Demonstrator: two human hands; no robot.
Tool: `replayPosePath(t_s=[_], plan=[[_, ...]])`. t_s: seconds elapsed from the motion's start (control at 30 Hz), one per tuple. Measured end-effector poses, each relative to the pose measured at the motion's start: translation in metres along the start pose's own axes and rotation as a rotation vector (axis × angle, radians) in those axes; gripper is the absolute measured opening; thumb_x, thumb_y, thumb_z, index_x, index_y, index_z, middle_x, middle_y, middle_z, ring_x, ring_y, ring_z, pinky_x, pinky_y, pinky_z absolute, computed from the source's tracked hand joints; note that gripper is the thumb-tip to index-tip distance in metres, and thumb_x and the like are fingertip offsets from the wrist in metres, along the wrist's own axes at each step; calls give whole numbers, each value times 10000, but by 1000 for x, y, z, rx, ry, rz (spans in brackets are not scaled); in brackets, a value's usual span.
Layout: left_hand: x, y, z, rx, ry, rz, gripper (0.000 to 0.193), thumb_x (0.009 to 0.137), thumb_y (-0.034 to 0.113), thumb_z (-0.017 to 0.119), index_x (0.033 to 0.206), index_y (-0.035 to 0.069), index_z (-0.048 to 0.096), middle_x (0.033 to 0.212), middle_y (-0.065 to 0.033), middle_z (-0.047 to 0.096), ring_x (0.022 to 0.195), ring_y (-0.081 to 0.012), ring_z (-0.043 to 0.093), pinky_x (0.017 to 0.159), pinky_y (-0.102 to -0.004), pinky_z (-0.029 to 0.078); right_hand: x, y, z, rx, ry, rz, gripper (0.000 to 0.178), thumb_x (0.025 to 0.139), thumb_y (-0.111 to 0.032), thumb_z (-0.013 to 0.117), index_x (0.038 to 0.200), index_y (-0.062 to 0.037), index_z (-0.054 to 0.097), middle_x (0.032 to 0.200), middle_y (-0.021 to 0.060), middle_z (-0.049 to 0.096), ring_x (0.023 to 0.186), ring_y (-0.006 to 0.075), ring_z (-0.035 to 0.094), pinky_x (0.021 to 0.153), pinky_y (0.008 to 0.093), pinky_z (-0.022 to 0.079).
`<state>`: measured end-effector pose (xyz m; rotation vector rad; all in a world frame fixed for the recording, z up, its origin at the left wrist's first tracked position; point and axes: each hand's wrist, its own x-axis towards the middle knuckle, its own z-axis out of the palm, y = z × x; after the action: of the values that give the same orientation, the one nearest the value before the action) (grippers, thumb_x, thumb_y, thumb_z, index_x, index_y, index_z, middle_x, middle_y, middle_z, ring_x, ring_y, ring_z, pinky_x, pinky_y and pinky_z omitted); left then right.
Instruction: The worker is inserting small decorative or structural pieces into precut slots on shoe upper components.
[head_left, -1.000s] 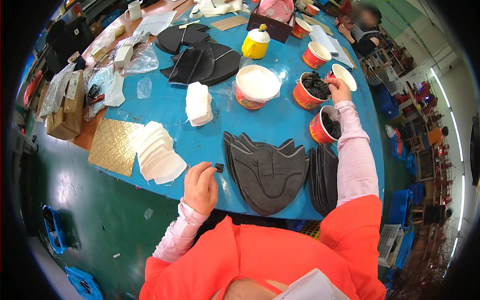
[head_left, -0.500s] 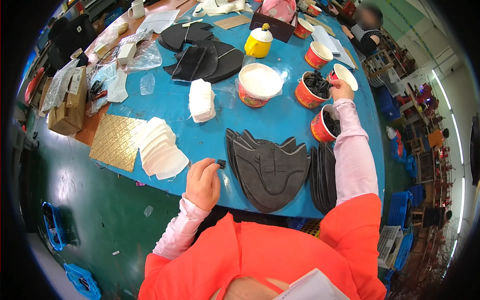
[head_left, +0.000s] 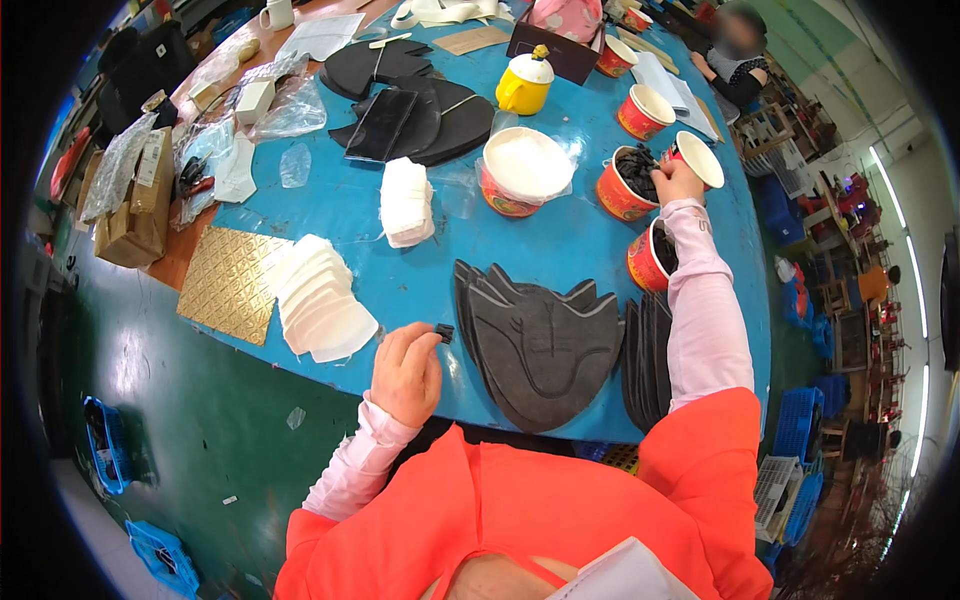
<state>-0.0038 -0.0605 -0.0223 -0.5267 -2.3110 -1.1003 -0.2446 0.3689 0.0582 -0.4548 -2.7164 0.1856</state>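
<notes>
My left hand (head_left: 405, 375) pinches a small black piece (head_left: 444, 333) between thumb and fingertips, just above the table's near edge. Over to the right, my right hand (head_left: 680, 185) has its fingertips at the rim of a red paper cup (head_left: 622, 197) heaped with small black strips (head_left: 637, 168); the hand hides whatever its fingers pinch. A stack of black shaped foam pads (head_left: 540, 345) with grooved lines lies between my arms. More black pads (head_left: 645, 360) stand edge-on by my right forearm. Below that hand, another red cup (head_left: 645, 265) holds black pieces, partly hidden by the sleeve.
White sheets (head_left: 318, 300) fan out over a gold embossed board (head_left: 230, 280) on the left. A white bundle (head_left: 407, 203), a large white-lidded tub (head_left: 527, 163) and a yellow mug (head_left: 524, 82) stand mid-table. Red cups (head_left: 645, 112) line the right; a person (head_left: 735, 60) sits beyond.
My right hand has shifted slightly down and left, closer onto the black strips in the cup. The left hand keeps its pinch on the small black piece. The view has shifted slightly.
</notes>
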Motion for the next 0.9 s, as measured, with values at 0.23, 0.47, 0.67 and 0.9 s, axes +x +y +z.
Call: replayPosePath(t_s=[0.23,0.47,0.67,0.9], plan=[[2,2,-3,-1,-15,5,271,760,-104,617,1015,-13,633,1044,-159,644,927,-345,626,800,-411,501,13,-13,-13,131,75,-189,343,797,-323,763,1017,-61,735,1041,143,729,1001,321,684,877,401,528],[1,2,-5,24,-21,-17,293,732,-94,630,1012,-6,635,1031,-151,647,922,-332,637,785,-402,502,38,-66,-7,-237,-97,53,369,814,-460,693,1091,-225,755,1136,114,720,1109,311,653,957,451,500],[-4,3,-5,11,-21,-9,298,730,-91,628,1014,-1,628,1019,-149,644,884,-332,638,763,-399,503,62,-15,13,41,-186,43,376,822,-419,698,1005,-97,766,986,118,750,949,292,709,866,382,527],[0,-1,-1,-16,0,22,283,740,-93,623,1008,-4,624,1008,-151,642,878,-333,632,755,-403,501,32,-8,16,28,-49,-170,225,902,-311,670,1020,-124,717,946,120,738,924,344,693,831,463,520]])
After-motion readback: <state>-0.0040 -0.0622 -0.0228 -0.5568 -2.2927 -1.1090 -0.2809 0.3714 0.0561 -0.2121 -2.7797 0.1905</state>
